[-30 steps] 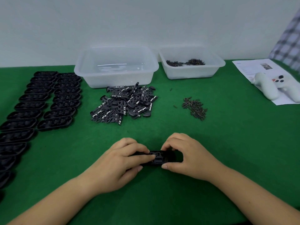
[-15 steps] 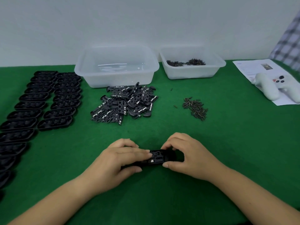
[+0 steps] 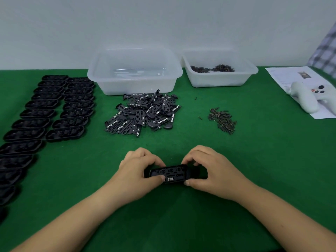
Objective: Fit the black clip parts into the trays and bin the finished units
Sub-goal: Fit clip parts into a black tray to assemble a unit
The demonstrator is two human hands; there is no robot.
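A black tray with a clip part in it (image 3: 171,173) lies on the green cloth near the front, held at both ends. My left hand (image 3: 138,171) grips its left end, thumb on the near edge. My right hand (image 3: 207,170) grips its right end, fingers curled over the far edge. A heap of loose black clip parts (image 3: 143,113) lies further back. Two columns of empty black trays (image 3: 45,113) run along the left. The large clear bin (image 3: 134,70) at the back looks empty.
A smaller white bin (image 3: 220,71) at the back right holds small dark screws. A loose pile of screws (image 3: 222,120) lies on the green cloth (image 3: 254,160). A white controller (image 3: 307,96) rests on a paper sheet at the far right.
My left fingers have pulled back off the top of the tray, which now shows its whole fitted face. My right hand has barely moved.
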